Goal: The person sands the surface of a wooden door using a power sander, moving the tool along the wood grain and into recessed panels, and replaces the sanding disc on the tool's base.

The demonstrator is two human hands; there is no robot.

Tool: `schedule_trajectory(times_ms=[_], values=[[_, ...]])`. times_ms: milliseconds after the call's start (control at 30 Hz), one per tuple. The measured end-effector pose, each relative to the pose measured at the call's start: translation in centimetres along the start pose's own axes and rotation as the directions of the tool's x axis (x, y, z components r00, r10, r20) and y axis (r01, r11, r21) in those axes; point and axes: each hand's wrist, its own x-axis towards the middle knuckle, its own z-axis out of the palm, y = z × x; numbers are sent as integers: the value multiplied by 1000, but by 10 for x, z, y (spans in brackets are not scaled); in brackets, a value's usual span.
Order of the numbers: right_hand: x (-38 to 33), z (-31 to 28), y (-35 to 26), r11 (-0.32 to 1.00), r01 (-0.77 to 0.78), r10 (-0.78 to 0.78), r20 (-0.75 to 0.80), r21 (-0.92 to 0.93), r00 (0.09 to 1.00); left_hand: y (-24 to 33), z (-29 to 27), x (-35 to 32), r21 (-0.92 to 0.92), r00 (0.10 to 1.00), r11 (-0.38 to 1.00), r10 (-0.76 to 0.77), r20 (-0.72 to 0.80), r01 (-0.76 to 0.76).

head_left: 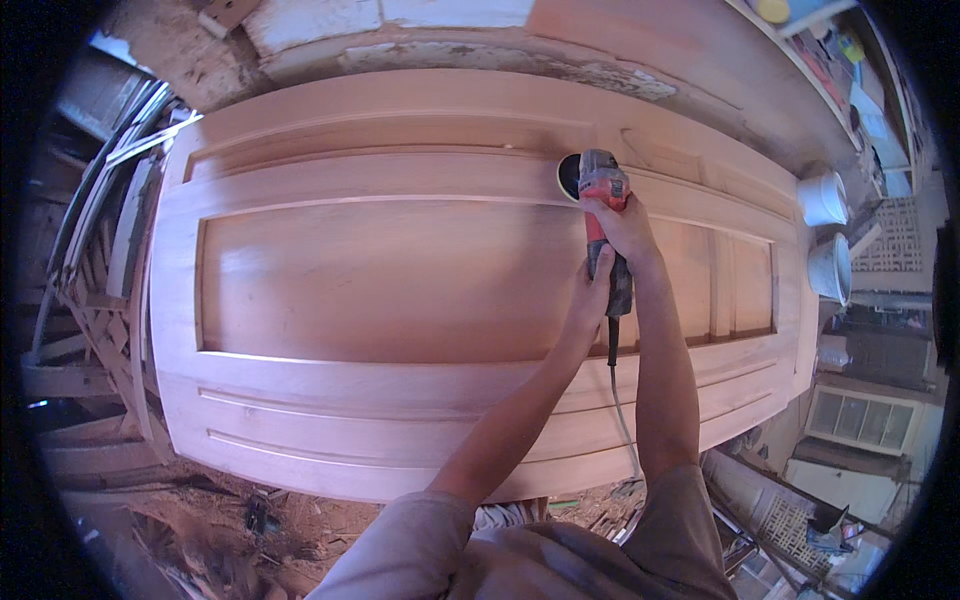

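A red and black angle grinder (603,225) with a round disc (569,178) at its head lies across the middle of a large wooden panelled door (340,385). My right hand (622,222) wraps round the tool near its head. Lower down, my left hand (596,280) grips the black rear part of the body. The disc is tilted at the rail above the big recessed panel (390,280); whether it touches the wood I cannot tell. From the rear end a cord (617,395) runs down over the door's near edge.
Two white buckets (823,200) stand past the door's right end. Scrap boards (125,235) are heaped at the left. Wood shavings (320,520) cover the ground along the near edge. At the far right is a cluttered shelf (880,120), with a small window frame (862,418) lower down.
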Motion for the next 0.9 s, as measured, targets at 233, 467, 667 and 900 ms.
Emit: schedule_trajectory(times_ms=[233,467,667,900], values=[[-16,108,-53,999,40,-41,42,19,998,69,-81,-31,-83,996,994,65,-65,-71],[-40,214,-114,992,67,-79,117,105,990,147,-168,-61,-56,992,993,98,-76,-102],[-42,288,-138,995,97,-95,136,-3,986,205,-224,-85,-44,985,989,134,-108,-139],[-44,362,-164,985,171,-172,169,18,971,236,-289,-82,-113,963,959,248,-101,-259]])
